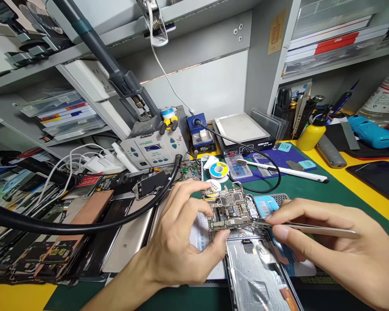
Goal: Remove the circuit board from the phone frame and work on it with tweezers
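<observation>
A small circuit board (pixel 230 208) is pinched at its left side by my left hand (pixel 184 235), the thumb on its lower edge and the fingertips at its upper left. My right hand (pixel 324 242) grips metal tweezers (pixel 324 230) between thumb and fingers, their tips at the board's lower right corner. Beneath the board lies an opened phone frame (pixel 256 272) with a bare metal inside and an orange flex strip near its bottom. Just behind the right fingertips is a light blue piece (pixel 266 205) bearing a label.
Stacked phone parts (pixel 65 233) fill the left side, crossed by a thick black hose (pixel 84 228). Behind stand a grey soldering station (pixel 155 149) and a flat heating plate (pixel 243 128). A white brush (pixel 288 172), a yellow bottle (pixel 312 133) and a dark phone (pixel 379 179) lie right.
</observation>
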Demonstrator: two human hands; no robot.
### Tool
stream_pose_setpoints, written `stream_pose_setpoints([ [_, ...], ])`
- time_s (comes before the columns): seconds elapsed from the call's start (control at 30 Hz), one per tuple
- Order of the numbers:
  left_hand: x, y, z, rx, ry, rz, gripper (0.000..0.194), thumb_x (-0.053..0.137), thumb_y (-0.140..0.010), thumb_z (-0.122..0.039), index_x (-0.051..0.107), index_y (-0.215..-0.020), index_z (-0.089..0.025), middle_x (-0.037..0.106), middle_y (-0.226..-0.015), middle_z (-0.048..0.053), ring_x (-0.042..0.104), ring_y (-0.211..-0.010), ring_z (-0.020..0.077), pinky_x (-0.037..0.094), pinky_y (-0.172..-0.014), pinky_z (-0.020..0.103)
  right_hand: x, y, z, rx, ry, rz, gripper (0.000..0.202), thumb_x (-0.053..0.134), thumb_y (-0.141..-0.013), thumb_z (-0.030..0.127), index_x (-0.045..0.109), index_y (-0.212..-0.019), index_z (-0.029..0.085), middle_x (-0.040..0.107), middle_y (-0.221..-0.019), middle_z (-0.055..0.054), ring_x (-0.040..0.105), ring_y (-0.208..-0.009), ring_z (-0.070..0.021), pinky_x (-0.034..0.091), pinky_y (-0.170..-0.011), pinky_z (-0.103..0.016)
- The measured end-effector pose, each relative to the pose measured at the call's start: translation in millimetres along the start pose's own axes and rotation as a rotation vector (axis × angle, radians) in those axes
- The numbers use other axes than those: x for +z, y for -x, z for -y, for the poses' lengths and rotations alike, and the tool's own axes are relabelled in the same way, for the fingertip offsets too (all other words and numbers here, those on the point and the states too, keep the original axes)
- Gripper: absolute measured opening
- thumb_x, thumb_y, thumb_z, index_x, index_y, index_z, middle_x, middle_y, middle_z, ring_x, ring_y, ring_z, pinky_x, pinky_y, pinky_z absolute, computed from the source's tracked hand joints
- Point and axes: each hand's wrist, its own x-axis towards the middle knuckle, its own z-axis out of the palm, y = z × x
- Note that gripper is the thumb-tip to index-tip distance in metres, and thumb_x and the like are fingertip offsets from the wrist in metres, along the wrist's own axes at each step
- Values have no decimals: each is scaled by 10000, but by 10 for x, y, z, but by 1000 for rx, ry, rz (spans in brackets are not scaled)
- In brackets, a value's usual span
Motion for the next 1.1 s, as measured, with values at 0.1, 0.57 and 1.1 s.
stream_pose_setpoints([
  [0.1,7,3,5,-6,-7,2,312,754,-725,-132,543,-950,-175,598,-1262,176,580,-1201,299,463,-1043,529,1,-2,5,-6,-2,2,128,746,-842,385,763,-777,277,723,-659,11,671,-512,-139,531,-439,-143],
  [0.57,-11,5,-4,2,-21,-8,284,760,-731,-130,568,-936,-164,594,-1269,183,584,-1180,289,472,-1048,527,-6,17,-2,-10,8,14,121,735,-857,375,763,-788,279,720,-659,20,675,-525,-131,534,-457,-132],
  [1.1,15,-4,19,-3,-63,-47,348,759,-724,-132,561,-1008,-175,610,-1256,185,587,-1188,312,481,-1049,566,-4,20,-17,10,11,29,125,721,-876,361,753,-803,264,715,-659,17,660,-530,-125,527,-452,-125],
])
